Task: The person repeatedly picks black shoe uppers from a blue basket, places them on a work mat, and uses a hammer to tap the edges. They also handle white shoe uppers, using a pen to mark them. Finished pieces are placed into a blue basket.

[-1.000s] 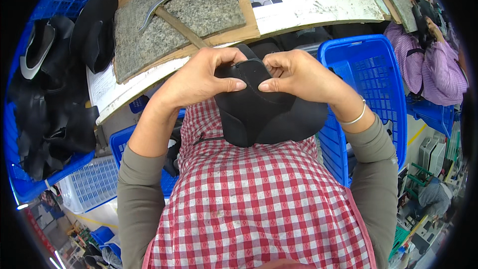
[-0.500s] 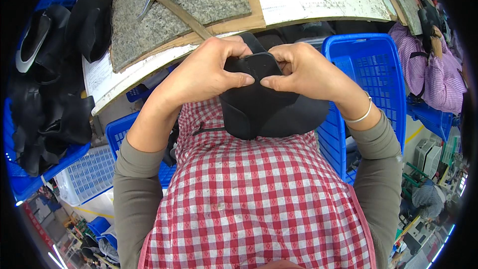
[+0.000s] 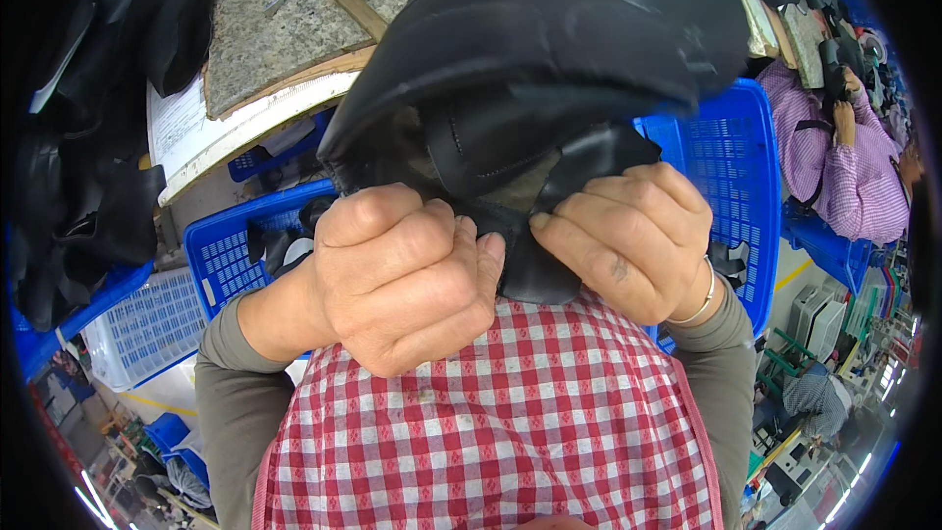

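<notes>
A black leather shoe upper [image 3: 530, 34] is spread in front of my chest, with its wide, rounded part raised toward the worktable and its inside and a stitched edge showing. My left hand [image 3: 402, 280] is closed on the near edge, thumb and fingers pinching the leather. Close beside it, my right hand [image 3: 628, 240] grips the same edge with curled fingers. A narrow flap of leather hangs between the two hands, against my red checked apron [image 3: 471, 393]. The fingertips are partly hidden by the folded leather.
A hammer [image 3: 345, 2] lies on a stone slab [image 3: 245, 49] on the worktable. Black leather pieces [image 3: 78, 206] are heaped at the left. Blue baskets [image 3: 226, 236] stand below the table on both sides. Another person in a pink checked shirt [image 3: 863, 177] works at the far right.
The shoe upper has been turned and opened out, its broad part now up over the table edge. Both hands have come down closer to my body and curled tighter round the edge.
</notes>
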